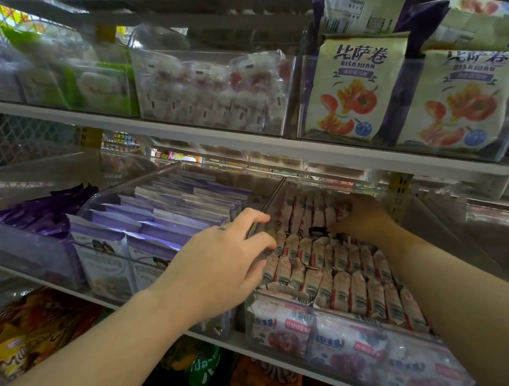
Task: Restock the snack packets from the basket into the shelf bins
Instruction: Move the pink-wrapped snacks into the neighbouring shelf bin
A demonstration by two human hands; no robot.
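A clear shelf bin on the middle shelf holds several rows of small red-and-white snack packets standing upright. My right hand reaches deep into the back of this bin and grips a bunch of the same packets there. My left hand rests at the bin's left wall, fingers loosely curled and touching the packets at the left end of the rows; whether it pinches one I cannot tell. The basket is out of view.
Next to it on the left, a clear bin holds purple-and-white packets, and further left lie purple bags. The upper shelf carries bins of tomato-print bags and white-red sweets. Orange and green bags fill the lower shelf.
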